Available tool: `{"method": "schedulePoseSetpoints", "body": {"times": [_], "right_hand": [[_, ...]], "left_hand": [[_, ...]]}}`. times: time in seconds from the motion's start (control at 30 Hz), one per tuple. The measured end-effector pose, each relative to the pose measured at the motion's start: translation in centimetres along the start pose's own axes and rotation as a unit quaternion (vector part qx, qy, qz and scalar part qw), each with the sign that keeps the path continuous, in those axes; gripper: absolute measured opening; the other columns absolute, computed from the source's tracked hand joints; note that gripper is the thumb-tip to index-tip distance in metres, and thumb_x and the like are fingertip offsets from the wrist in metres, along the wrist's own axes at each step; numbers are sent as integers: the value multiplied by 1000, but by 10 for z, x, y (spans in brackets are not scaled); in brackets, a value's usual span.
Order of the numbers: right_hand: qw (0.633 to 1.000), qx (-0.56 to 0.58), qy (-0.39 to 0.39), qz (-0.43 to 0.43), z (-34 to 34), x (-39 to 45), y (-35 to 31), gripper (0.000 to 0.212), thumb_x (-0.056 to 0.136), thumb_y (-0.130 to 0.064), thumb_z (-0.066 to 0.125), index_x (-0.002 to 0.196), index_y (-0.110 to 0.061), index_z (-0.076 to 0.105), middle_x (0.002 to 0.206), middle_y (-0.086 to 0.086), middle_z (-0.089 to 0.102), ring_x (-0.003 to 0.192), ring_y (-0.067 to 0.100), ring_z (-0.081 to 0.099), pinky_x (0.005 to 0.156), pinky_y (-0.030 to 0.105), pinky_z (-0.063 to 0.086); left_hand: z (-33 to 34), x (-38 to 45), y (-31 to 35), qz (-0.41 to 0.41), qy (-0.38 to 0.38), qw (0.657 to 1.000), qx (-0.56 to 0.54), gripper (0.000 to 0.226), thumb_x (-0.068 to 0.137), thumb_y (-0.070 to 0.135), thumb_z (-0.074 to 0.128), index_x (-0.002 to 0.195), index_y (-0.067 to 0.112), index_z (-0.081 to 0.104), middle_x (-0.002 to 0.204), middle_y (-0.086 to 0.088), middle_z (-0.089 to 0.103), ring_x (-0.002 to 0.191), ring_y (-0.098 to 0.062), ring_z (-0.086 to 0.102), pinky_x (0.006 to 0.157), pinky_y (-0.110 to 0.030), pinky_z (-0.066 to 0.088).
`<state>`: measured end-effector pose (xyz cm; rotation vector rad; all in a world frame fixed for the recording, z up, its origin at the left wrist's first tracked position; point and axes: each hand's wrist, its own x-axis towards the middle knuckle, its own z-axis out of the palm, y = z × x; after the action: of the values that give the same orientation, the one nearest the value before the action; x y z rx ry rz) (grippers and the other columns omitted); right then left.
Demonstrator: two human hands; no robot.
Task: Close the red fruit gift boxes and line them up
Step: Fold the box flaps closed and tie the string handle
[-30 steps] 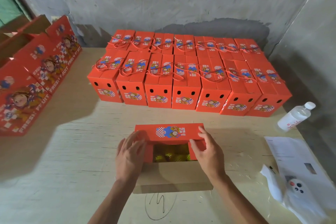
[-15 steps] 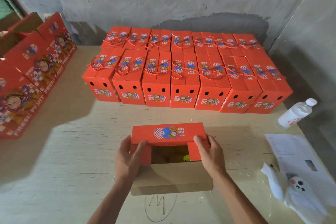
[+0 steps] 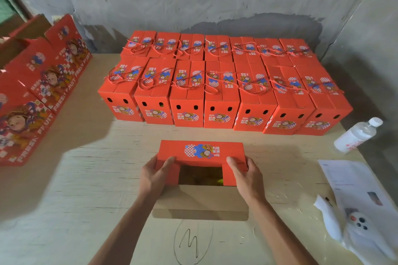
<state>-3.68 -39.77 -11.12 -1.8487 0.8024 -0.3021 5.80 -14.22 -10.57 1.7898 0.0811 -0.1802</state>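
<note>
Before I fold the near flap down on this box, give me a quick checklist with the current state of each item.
1. Far flap folded over the open box: ok.
2. Left hand and right hand pressing the side tabs down: ok.
3. Fruit sitting below the rim: cannot tell, the opening is dark.
4. Near flap free and lying outward: ok.
5. Table space clear in front of the closed boxes: ok.
6. Water bottle out of the way: ok.
</note>
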Motion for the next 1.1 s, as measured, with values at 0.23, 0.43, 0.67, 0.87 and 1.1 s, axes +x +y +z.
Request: {"method": "schedulePoseSetpoints", "body": {"times": [0.23,0.43,0.67,0.87,1.1], "right_hand": [[999,-35,-21,-5,-1,16,-5,36,94,-61,63,113,-30,68,96,-14,71,80,1,67,50,6,45],[998,-53,-24,-6,-3,10,-8,42,93,-64,61,115,-29,67,99,-11,71,82,2,67,52,7,46],[991,-100,-47,70,-11,5,-11,55,85,-78,58,105,-28,64,96,-10,70,85,12,66,81,37,58],[977,-203,-11,-68,-10,-7,-21,78,91,-61,66,153,-26,36,145,-2,56,122,23,61,94,42,55],[927,-356,-21,-114,13,-13,-16,87,93,-63,60,159,-27,17,168,15,20,129,33,58,87,43,62]], "left_hand": [[9,7,-4,-14,20,999,36,38,81,63,65,108,37,71,96,17,75,91,-10,70,78,-36,59],[9,4,-6,-7,29,999,42,33,82,62,66,106,40,71,92,19,75,91,-12,71,78,-40,60],[1,-1,-3,-93,16,994,53,47,84,63,73,114,27,67,107,2,72,100,-20,68,85,-40,56],[12,-14,9,53,32,954,293,90,78,48,83,150,21,35,147,-5,47,130,-30,50,101,-48,49],[21,-9,20,89,-42,904,415,99,87,38,70,161,18,8,170,-3,3,156,-28,13,121,-51,30]]}}
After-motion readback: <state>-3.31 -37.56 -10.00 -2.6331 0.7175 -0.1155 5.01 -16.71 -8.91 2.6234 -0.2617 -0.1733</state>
